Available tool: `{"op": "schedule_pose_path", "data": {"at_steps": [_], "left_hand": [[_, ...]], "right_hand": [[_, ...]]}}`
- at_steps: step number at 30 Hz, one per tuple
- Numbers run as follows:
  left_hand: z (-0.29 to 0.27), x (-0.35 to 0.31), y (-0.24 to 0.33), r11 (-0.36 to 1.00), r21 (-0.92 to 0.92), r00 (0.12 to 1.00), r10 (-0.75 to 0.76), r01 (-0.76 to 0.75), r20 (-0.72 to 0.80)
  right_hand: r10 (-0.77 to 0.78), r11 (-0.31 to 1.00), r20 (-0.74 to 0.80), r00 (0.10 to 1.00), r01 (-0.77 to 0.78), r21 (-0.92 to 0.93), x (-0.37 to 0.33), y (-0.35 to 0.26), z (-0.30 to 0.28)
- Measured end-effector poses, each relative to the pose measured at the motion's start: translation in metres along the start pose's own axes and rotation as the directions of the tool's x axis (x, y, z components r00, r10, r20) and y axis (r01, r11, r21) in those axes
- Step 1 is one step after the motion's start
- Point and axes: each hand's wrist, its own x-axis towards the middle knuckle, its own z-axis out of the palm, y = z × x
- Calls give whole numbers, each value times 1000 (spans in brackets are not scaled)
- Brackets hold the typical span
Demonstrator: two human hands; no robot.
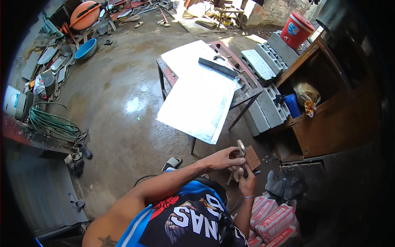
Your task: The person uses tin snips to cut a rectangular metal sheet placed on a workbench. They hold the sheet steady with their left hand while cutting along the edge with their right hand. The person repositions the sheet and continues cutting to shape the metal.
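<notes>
Both my hands are together at the lower right of centre, around a metal tool with a rounded, curved end (241, 147) whose exact kind I cannot make out. My left hand (227, 159) is closed on its upper part, thumb and fingers pinched. Just below, my right hand (247, 182) wraps the lower part, partly hidden by the fingers. Behind them shows a flat brown board (252, 158). Farther off, a shiny metal sheet (193, 105) lies over a rusty red metal frame table (251, 91), with a dark straight bar (217, 67) across it.
Grey hollow blocks (263, 111) stand right of the table, beside a wooden cabinet (329, 131). A red cooler (296, 31) sits on blocks behind. Red-and-white packages (273, 218) are stacked near my right arm. A coiled green hose (53, 121) and blue basin (86, 49) are at left.
</notes>
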Motion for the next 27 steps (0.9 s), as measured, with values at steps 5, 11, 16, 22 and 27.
{"op": "schedule_pose_path", "data": {"at_steps": [5, 11, 16, 22, 27], "left_hand": [[-144, -43, -107, 943, -317, 644, -307, 105, -700], [-259, -15, -146, 596, -603, 449, -406, -530, -796], [-258, 34, -99, 275, -607, 512, -346, -746, -786], [-279, 14, -58, 460, -441, 261, -403, -771, -877], [-304, -12, -14, 710, -300, 10, -381, -638, -924]], "right_hand": [[498, 569, 244, 832, -526, 632, -37, 16, 11], [652, 414, 246, 717, -609, 677, -56, 34, 27], [713, 525, 176, 679, -683, 508, -58, 46, 49], [747, 544, 111, 656, -698, 465, -71, 24, 72], [812, 493, 96, 576, -764, 416, -110, 26, 77]]}}
